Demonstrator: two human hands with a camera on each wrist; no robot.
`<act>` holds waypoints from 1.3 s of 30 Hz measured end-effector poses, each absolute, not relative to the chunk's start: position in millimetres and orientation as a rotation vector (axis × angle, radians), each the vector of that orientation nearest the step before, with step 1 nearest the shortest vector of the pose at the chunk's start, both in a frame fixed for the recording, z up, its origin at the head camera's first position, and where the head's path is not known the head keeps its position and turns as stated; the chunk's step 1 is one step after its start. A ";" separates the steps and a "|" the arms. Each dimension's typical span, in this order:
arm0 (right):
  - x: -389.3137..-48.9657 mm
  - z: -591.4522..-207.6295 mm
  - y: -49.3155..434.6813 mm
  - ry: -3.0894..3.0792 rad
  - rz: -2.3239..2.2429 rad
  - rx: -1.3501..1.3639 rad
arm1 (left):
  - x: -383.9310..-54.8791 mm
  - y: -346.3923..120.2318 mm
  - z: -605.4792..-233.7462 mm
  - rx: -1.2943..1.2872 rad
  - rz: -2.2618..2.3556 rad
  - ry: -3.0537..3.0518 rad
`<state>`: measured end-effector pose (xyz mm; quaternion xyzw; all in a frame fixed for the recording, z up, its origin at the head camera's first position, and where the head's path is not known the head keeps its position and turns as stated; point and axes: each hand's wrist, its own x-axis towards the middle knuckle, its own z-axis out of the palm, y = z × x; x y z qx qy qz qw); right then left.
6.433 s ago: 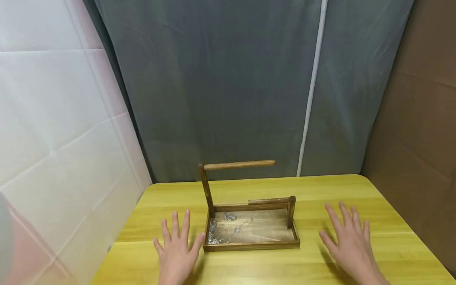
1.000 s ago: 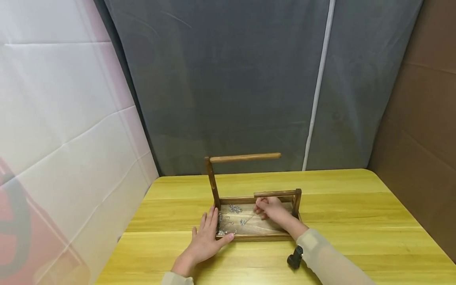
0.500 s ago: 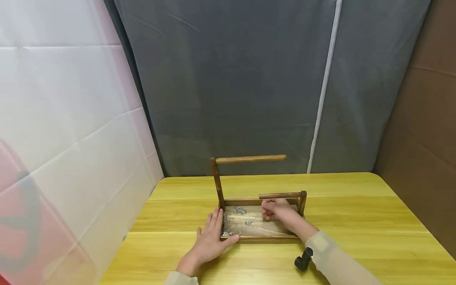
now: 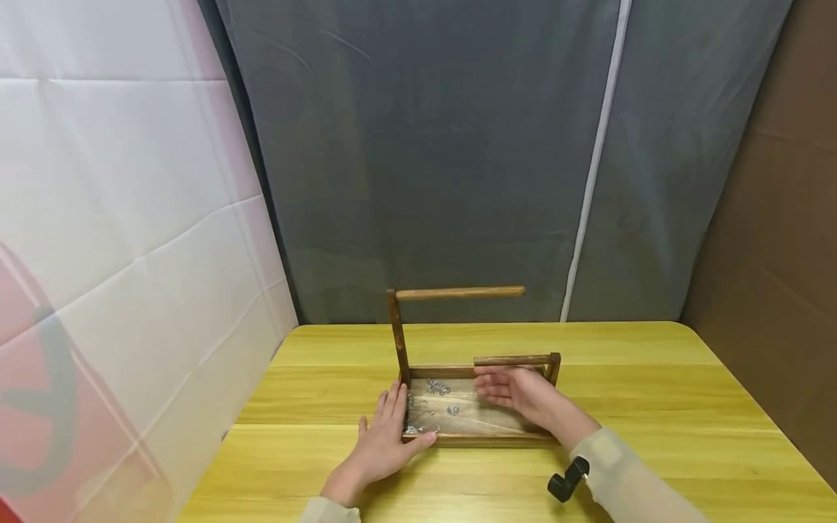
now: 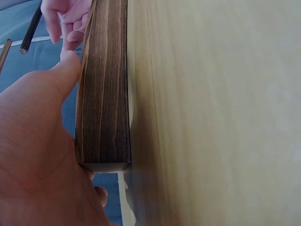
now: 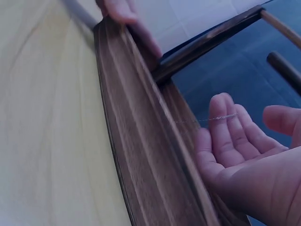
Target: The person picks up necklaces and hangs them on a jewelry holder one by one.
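We noted the right hand (image 4: 521,393) had relaxed its pinch, the chain (image 6: 220,117) lying, we judged insecurely, across uncurled fingers, while the unclenched left hand (image 4: 383,444) touched the tray (image 4: 490,440).

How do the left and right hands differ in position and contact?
The left hand rests at the left front corner of the wooden tray; the right hand is over its inside.
The left thumb lies on the tray's front rim; the right thumb stands apart from its fingers.
A thin chain lies across the right hand's fingers; none shows on the left hand.
Both are bare.
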<state>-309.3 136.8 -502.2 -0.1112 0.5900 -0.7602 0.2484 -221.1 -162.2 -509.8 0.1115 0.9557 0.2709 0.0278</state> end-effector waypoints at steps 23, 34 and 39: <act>-261.7 -459.5 150.5 1.910 -2.012 -0.507 | -223.0 -160.7 -513.0 0.379 0.815 2.964; -249.6 -421.9 157.4 2.065 -1.978 -0.633 | -224.7 -157.5 -513.3 0.393 0.780 2.989; -249.3 -405.4 161.3 2.092 -2.007 -0.661 | -223.2 -156.0 -511.0 0.400 0.799 2.995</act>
